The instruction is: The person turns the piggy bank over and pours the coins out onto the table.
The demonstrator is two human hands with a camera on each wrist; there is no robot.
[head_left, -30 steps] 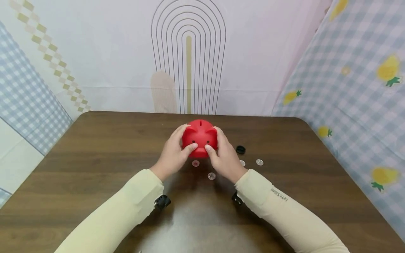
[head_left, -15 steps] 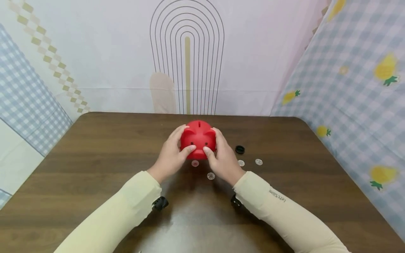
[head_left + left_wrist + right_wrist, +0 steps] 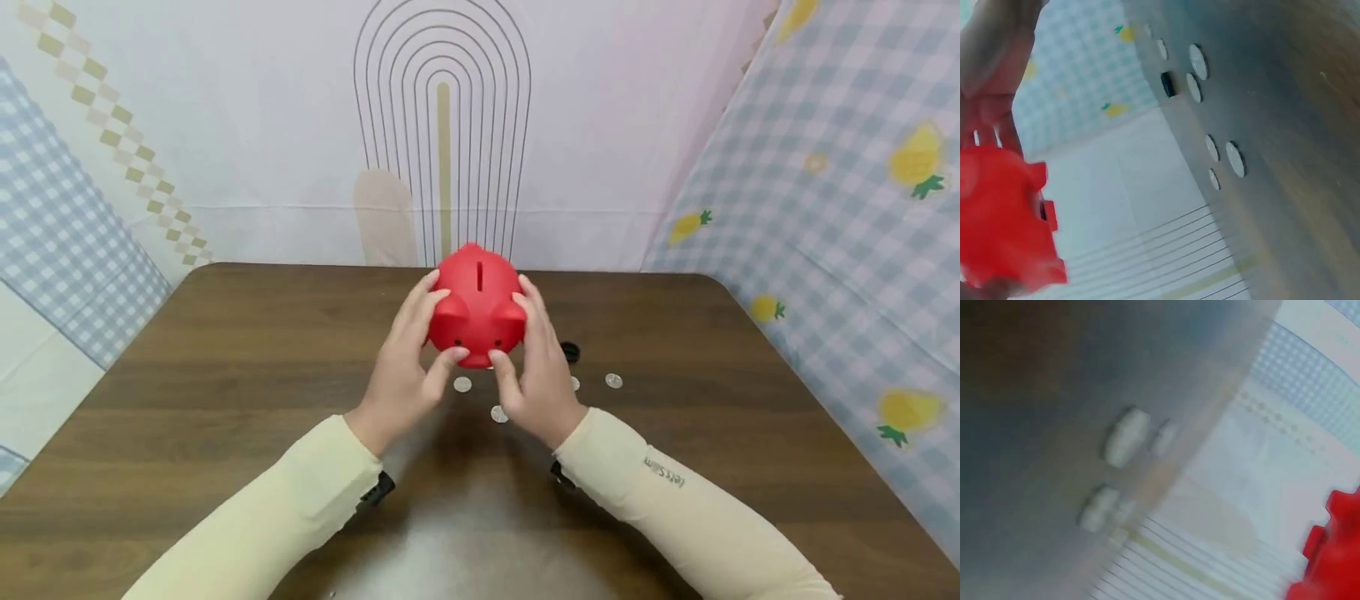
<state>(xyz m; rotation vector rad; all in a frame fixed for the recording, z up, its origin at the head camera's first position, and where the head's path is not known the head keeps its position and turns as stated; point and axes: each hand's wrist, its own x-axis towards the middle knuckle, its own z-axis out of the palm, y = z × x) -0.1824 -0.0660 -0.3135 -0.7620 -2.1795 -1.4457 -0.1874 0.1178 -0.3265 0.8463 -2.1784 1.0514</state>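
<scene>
A red piggy bank [image 3: 480, 312] is held up over the dark wooden table, its coin slot facing up and its snout toward me. My left hand [image 3: 397, 379] grips its left side, thumb by the snout. My right hand [image 3: 546, 379] holds the other side the same way. In the left wrist view the piggy bank [image 3: 1007, 219] hangs well clear of the tabletop, its stubby feet visible. Below it lie loose coins, among them one coin [image 3: 462, 384] and another coin [image 3: 499, 414] nearer me. The right wrist view is blurred and catches only part of the piggy bank [image 3: 1338, 556].
A round black cap [image 3: 572, 352] lies to the right, partly behind my right hand. Beyond it rests another coin [image 3: 613, 381]. Patterned cloth [image 3: 300, 133] hangs behind the table [image 3: 187, 400], with checked pineapple cloth [image 3: 840, 217] on the right.
Both hands have lifted the piggy bank up from low over the table, nearer to the camera. Its slot and top now show more fully. The coins and the cap have stayed in place.
</scene>
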